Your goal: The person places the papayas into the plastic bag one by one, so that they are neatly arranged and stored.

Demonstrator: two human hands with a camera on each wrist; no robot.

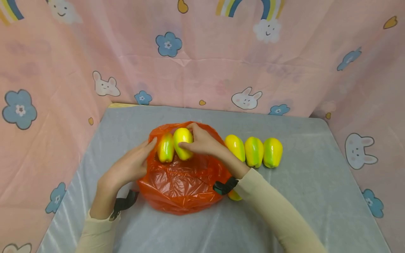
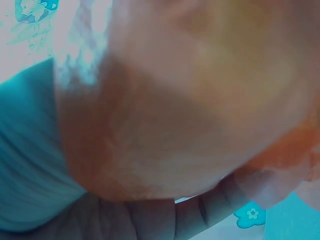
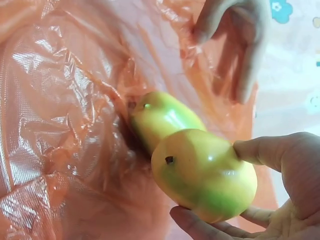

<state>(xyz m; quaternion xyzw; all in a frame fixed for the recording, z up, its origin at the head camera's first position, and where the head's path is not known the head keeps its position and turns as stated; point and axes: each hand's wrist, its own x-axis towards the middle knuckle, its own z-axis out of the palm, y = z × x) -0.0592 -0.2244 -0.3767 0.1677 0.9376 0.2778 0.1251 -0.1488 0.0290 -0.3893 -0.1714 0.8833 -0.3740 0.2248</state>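
An orange-red plastic bag (image 1: 177, 202) lies on the grey cloth with its mouth spread wide. My right hand (image 1: 200, 140) holds a yellow-green mango (image 1: 182, 140) over the bag, thumb on one side and fingers on the other. Right beside it, a second mango (image 1: 166, 149) rests against the bag's film, also visible as the farther mango (image 3: 167, 120) in the right wrist view. My left hand (image 1: 134, 163) grips the bag's left rim, its thumb toward the mangoes. Bag film and skin fill much of the left wrist view, so those fingers are partly hidden.
Three mangoes stand in a row right of the bag: a left one (image 1: 235, 147), a middle one (image 1: 254, 151) and a right one (image 1: 272, 152). Another mango (image 1: 235, 195) shows partly under my right wrist. A pink patterned curtain (image 1: 202, 70) surrounds the grey-covered table (image 1: 316, 196).
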